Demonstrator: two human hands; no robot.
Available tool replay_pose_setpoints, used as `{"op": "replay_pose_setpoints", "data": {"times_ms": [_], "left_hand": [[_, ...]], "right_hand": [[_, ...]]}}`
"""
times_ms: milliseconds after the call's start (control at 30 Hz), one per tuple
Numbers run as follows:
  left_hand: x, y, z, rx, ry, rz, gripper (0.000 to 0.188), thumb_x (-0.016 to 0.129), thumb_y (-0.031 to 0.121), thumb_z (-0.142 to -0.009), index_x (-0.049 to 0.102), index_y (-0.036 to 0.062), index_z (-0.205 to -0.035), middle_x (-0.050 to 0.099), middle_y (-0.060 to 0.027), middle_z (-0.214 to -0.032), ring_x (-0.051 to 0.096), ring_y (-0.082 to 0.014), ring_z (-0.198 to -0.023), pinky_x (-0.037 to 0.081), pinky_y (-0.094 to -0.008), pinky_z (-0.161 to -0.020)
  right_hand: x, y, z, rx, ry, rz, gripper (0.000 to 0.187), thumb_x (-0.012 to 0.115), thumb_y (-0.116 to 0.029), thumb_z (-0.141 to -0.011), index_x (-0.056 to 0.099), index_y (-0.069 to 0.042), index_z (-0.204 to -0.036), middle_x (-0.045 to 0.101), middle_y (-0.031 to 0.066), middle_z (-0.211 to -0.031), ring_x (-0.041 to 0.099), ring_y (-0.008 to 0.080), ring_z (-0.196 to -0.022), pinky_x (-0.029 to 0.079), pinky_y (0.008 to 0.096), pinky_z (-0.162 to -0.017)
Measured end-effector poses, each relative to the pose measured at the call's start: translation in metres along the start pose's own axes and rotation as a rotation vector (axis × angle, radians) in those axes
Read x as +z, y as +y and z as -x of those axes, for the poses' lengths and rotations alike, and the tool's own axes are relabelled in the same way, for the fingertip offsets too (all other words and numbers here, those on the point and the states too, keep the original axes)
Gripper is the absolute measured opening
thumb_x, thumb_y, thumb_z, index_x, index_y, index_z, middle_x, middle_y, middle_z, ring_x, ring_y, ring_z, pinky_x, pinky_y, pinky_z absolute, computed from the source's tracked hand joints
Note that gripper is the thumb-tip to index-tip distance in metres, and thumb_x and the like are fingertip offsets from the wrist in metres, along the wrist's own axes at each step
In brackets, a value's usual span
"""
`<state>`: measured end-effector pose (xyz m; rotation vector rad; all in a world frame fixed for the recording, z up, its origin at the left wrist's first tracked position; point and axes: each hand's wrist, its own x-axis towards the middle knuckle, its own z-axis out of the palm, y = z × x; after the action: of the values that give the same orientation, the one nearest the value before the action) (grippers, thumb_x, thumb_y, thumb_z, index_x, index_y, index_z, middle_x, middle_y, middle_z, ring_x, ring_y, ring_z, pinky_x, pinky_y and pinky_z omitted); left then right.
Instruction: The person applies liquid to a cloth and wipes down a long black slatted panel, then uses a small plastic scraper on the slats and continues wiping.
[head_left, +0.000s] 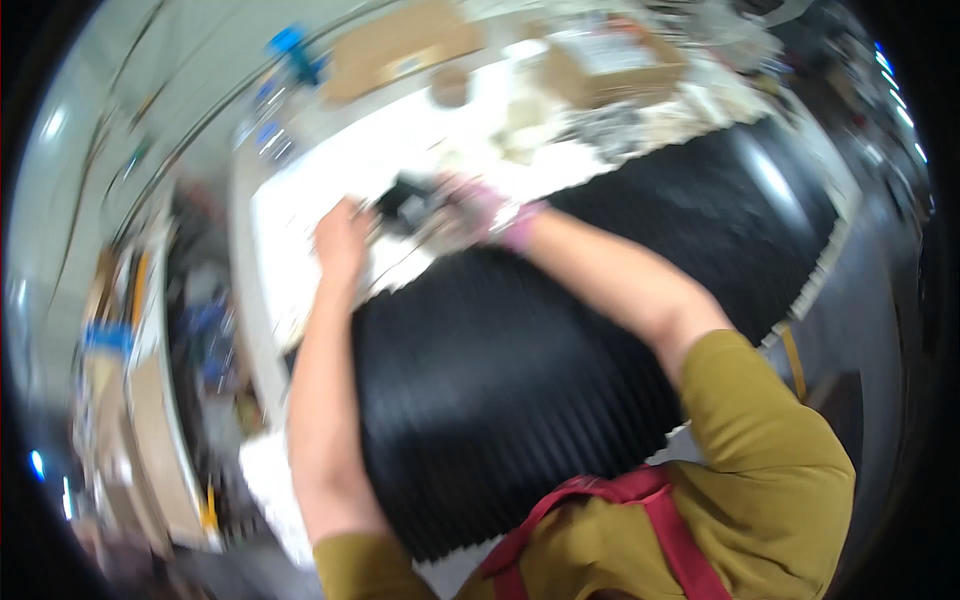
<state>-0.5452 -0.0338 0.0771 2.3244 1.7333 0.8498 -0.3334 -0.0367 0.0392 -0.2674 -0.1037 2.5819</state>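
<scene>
Smeared by motion, a small black object with a pale patch [405, 204] sits between my two hands over the white-covered table [310, 215]. My right hand [478, 212], in a pinkish-and-white glove, is closed round its right side. Just left of it is my left hand [343, 235], fingers curled in, with what they pinch too blurred to name. Beneath my forearms spreads a wide, ribbed stack of glossy black strips [500, 390]; its far edge is pale and uneven. The stack runs on to the right [700, 215] beyond my right arm.
At the far side lie a flat cardboard piece [405, 50], a brown tape roll [450, 86] and an open cardboard box [625, 75]. Clear bottles [272, 140] and a blue-topped bottle [292, 50] stand at the far left. Cardboard sheets [160, 440] lean left of the table.
</scene>
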Motion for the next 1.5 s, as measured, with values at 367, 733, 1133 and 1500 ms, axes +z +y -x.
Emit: {"op": "replay_pose_setpoints", "data": {"times_ms": [367,733,1133,1500], "left_hand": [[-0.007,-0.075,0.016,0.120,0.109,-0.041,0.032,0.063,0.014,-0.086,0.054,0.0020,-0.114,0.051,-0.0112,-0.073,0.050,-0.0248,-0.065,0.041,-0.0360,-0.063],[-0.131,0.002,0.077,0.031,-0.040,0.105,0.039,0.045,0.029,-0.097,0.060,-0.0055,-0.109,0.064,-0.0223,-0.092,0.058,-0.0356,-0.086,0.045,-0.0418,-0.080],[-0.145,0.011,0.112,0.174,-0.009,0.141,0.032,0.051,0.026,-0.096,0.063,-0.0030,-0.102,0.066,-0.0125,-0.080,0.058,-0.0220,-0.066,0.046,-0.0332,-0.061],[-0.173,0.001,0.160,-0.024,0.072,0.528,0.022,0.050,0.015,-0.097,0.060,-0.0032,-0.105,0.058,-0.0036,-0.076,0.053,-0.0108,-0.070,0.043,-0.0243,-0.068]], "right_hand": [[0.019,0.041,0.026,-0.499,0.263,0.429,0.030,0.056,-0.043,-0.092,0.057,-0.013,-0.093,0.059,0.0054,-0.072,0.054,0.0149,-0.053,0.045,0.0299,-0.042],[0.029,0.092,0.120,-0.468,0.130,0.336,0.028,0.051,-0.037,-0.096,0.055,-0.010,-0.103,0.065,0.0086,-0.082,0.064,0.0185,-0.066,0.056,0.0295,-0.054],[0.006,0.162,0.198,-0.628,0.286,0.241,0.023,0.053,-0.032,-0.096,0.056,-0.010,-0.100,0.066,0.0102,-0.076,0.066,0.0179,-0.060,0.057,0.0261,-0.050],[0.016,0.158,0.232,-0.516,0.067,0.184,0.047,0.053,-0.037,-0.092,0.053,0.000,-0.120,0.061,0.0116,-0.100,0.057,0.0191,-0.079,0.048,0.0309,-0.068]]}}
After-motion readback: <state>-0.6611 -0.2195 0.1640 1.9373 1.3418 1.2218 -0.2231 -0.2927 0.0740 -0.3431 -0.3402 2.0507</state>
